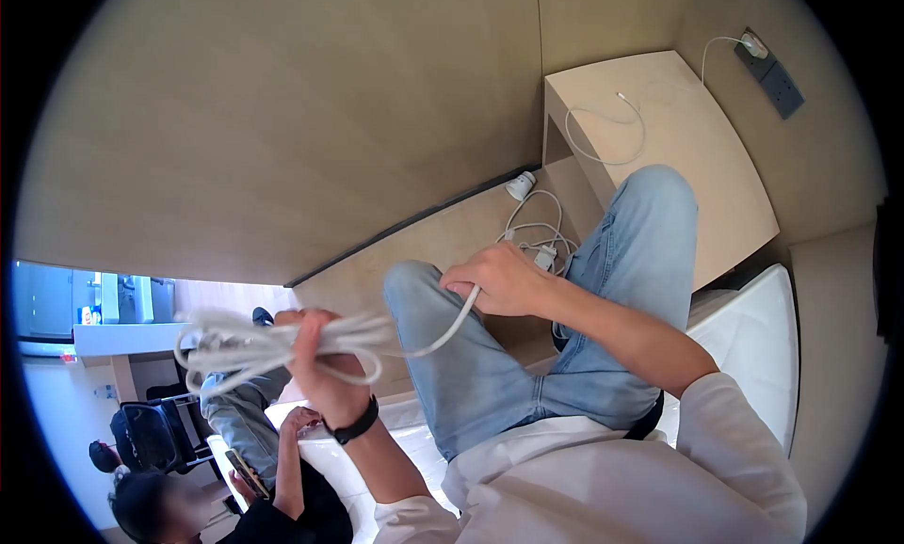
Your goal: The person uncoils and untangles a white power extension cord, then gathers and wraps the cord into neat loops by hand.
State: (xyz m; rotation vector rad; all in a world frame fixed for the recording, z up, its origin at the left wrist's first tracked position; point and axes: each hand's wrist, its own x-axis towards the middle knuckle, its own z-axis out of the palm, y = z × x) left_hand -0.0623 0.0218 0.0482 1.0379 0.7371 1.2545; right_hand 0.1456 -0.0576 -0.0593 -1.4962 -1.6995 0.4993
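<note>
My left hand [330, 370], with a dark band on the wrist, is closed around a loosely coiled white cable [240, 349]; the loops are blurred by motion. From the coil a single length runs across to my right hand [508, 279]. That hand is closed on the cable above my knees, its fingertips partly hidden. Beyond it, more white cable lies in loops on the floor, beside a white plug or adapter [545, 257]. A round white fitting [521, 184] sits by the wall. Whether all these pieces join up, I cannot tell.
A low wooden cabinet [697, 149] stands ahead right, with a thin white charging cable [643, 135] on top. A white plug [753, 45] sits in a dark wall socket panel [782, 90]. At left, another person [282, 506] sits holding a phone [247, 471], near a black chair [155, 436].
</note>
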